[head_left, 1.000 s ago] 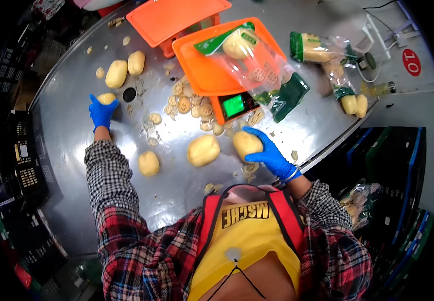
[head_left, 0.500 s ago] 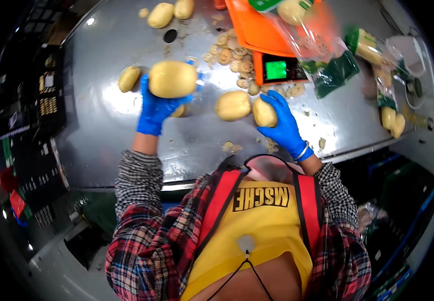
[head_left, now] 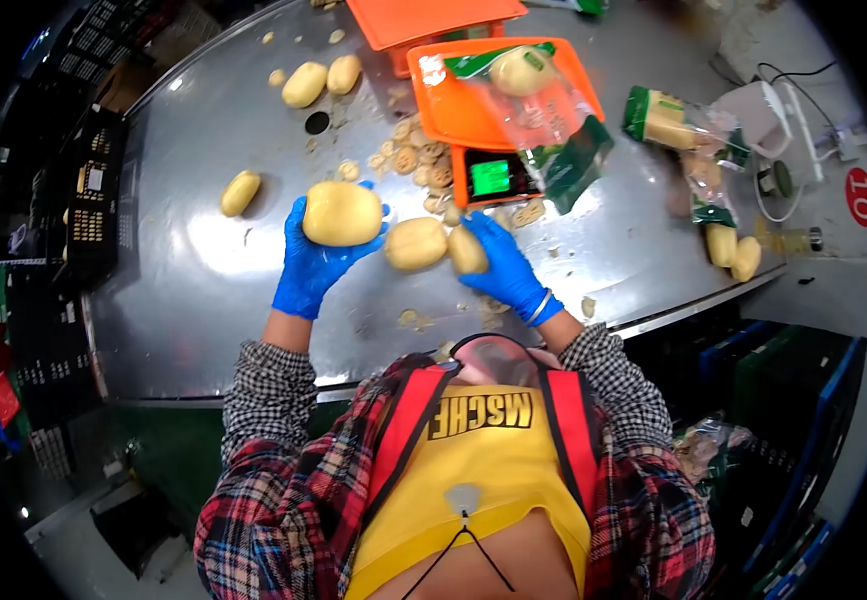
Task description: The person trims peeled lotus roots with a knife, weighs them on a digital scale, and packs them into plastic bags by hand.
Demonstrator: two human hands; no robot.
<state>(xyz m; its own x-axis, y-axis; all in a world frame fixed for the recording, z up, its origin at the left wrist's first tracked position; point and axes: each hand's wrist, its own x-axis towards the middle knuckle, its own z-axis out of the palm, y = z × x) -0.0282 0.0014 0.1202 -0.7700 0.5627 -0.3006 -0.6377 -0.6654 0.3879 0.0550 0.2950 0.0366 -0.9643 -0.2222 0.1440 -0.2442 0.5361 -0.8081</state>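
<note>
Lotus root pieces [head_left: 341, 213], pale yellow, smooth and plump with rounded ends, lie about one broad metal table [head_left: 178, 300]. Two orange trays stand at far centre: a far tray [head_left: 433, 20] and a near tray [head_left: 441, 105] beside one lit green display [head_left: 489, 177]. One clear bag [head_left: 543, 115] with green ends lies across the near tray, one piece at its far end. Two filled packets, a far packet [head_left: 665, 125] and a near packet [head_left: 710, 190], lie at right, two pieces at the near one's end. Blue-gloved, the left hand [head_left: 315, 268] cups the largest piece from below; the right hand [head_left: 506, 268] grasps a smaller one. Between these lies one piece; one more is at left, two far left, six altogether. Smallest are the many overlapping slices [head_left: 438, 176], too crowded to count.
</note>
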